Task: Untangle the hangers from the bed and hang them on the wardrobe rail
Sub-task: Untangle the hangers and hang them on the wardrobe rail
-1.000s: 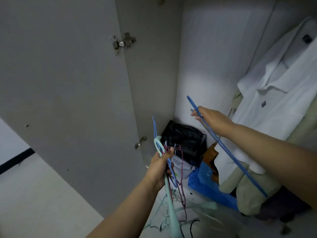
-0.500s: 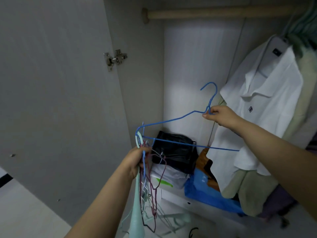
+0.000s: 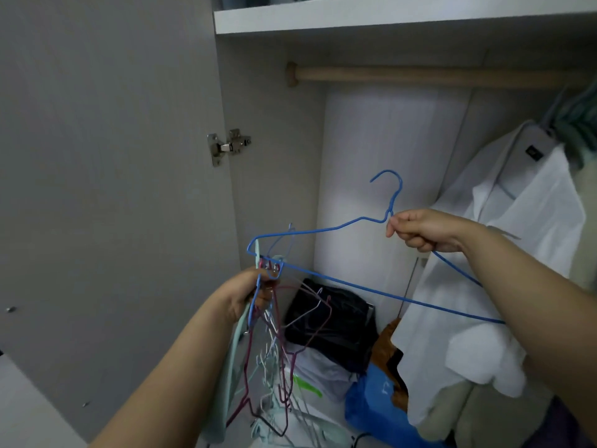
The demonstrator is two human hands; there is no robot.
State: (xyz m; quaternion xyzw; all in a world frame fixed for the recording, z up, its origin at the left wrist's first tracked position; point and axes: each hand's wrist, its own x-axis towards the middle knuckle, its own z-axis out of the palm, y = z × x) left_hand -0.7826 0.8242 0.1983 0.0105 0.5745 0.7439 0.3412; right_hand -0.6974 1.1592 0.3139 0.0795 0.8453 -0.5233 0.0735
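Since the earlier frames the right hand (image 3: 426, 229) has lifted the blue hanger (image 3: 342, 279) from low among the clothes to upright in front of the wardrobe's back wall, and the wooden rail (image 3: 420, 76) and the shelf (image 3: 387, 14) above it have come into view. That hand pinches the blue hanger at its neck, just under the hook, with thumb and curled fingers; the hook points up and to the left, well below the rail and not touching it. The hanger's left corner reaches across to the left hand (image 3: 248, 294), and its bottom wire runs down to the right, passing behind the right forearm.

Curled fingers of the left hand grip a bunch of tangled hangers (image 3: 274, 350) by their hooks. The bunch is mixed: maroon, pale lilac, white and pale green wires, with a wider pale green plastic one hanging along the left wrist. Whether the blue hanger's corner is free of this bunch cannot be told; the two overlap right at the left hand.

Behind the hands, a white shirt (image 3: 504, 270) hangs from the right end of the rail, with pale green cloth beside and under it. On the wardrobe floor lie a black bag (image 3: 336, 315), a white bag (image 3: 319, 373) and a blue bag (image 3: 371, 405). The grey wardrobe door (image 3: 106, 189) stands open at the left, held by a metal hinge (image 3: 227, 146).
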